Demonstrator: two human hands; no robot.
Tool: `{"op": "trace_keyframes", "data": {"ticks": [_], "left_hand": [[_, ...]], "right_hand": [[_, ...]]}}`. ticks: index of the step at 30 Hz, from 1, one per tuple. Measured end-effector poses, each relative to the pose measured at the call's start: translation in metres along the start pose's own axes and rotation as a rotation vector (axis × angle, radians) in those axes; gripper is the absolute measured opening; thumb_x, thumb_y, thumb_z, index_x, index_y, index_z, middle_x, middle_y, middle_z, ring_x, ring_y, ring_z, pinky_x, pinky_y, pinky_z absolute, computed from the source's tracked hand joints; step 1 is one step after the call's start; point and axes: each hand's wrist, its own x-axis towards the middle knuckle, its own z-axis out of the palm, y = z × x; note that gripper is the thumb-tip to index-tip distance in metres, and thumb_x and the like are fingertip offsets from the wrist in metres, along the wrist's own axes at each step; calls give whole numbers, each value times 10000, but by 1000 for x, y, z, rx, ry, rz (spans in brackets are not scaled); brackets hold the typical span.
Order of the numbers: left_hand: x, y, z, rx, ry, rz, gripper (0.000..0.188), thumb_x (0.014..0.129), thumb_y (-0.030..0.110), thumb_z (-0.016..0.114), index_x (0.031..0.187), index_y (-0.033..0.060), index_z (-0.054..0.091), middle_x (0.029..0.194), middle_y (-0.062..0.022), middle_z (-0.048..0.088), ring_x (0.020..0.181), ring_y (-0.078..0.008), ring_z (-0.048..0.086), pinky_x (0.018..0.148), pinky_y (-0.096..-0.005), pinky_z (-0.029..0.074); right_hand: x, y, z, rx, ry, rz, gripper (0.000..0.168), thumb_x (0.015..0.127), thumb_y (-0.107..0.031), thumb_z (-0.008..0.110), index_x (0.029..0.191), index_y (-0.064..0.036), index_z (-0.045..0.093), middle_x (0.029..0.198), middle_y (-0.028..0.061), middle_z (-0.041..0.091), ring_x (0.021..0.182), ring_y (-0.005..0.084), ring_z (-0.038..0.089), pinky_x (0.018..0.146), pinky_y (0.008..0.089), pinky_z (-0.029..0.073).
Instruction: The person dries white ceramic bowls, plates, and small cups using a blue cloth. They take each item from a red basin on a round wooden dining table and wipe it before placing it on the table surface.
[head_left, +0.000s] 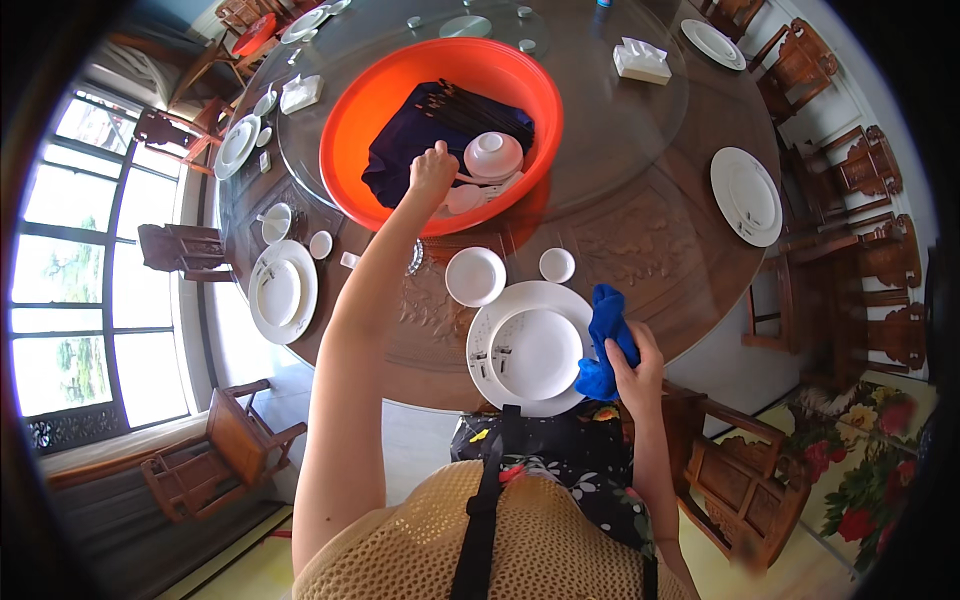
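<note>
My left hand (433, 176) reaches into a large orange-red plastic basin (442, 58), its fingers curled beside white spoons (463, 199); whether it grips one cannot be made out. In the basin, an upside-down white bowl (493, 156) and a bundle of dark chopsticks (469, 112) rest with a dark navy cloth (405, 127). My right hand (637, 367) holds a crumpled blue cloth (611, 337) over the right rim of a large white plate (480, 330). A smaller plate (541, 354) is stacked on that one. Just beyond stand a white bowl (475, 277) and a small cup (557, 265).
The basin sits partly on the glass turntable (622, 127) of a round carved wooden table (637, 240). Tissue packs (642, 61) and other plate settings (745, 196) stand around it. Wooden chairs (225, 450) surround the table, one close at my right (742, 472).
</note>
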Motion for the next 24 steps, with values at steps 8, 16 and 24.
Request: {"op": "trace_keyframes", "data": {"ticks": [8, 16, 24], "left_hand": [[-60, 6, -91, -1052, 225, -313, 186, 830, 155, 632, 893, -19, 657, 750, -183, 644, 658, -305, 657, 627, -365, 526], [-135, 160, -176, -1395, 355, -439, 113, 879, 67, 637, 942, -24, 658, 726, -70, 629, 622, -138, 586, 602, -284, 476], [-180, 167, -206, -1209, 129, -255, 203, 802, 77, 651, 963, -47, 654, 820, -140, 641, 660, -234, 660, 624, -358, 513]], "right_hand": [[25, -11, 10, 305, -77, 113, 294, 903, -191, 645, 1122, 3, 624, 1036, 93, 639, 936, 169, 608, 833, 297, 477], [76, -50, 67, 763, -133, 70, 454, 931, -306, 647, 1284, -44, 532, 1145, 63, 606, 1041, 144, 563, 922, 276, 428], [53, 3, 44, 111, -260, -79, 294, 860, -208, 700, 1081, -19, 657, 916, 154, 692, 814, 226, 681, 759, 326, 512]]}}
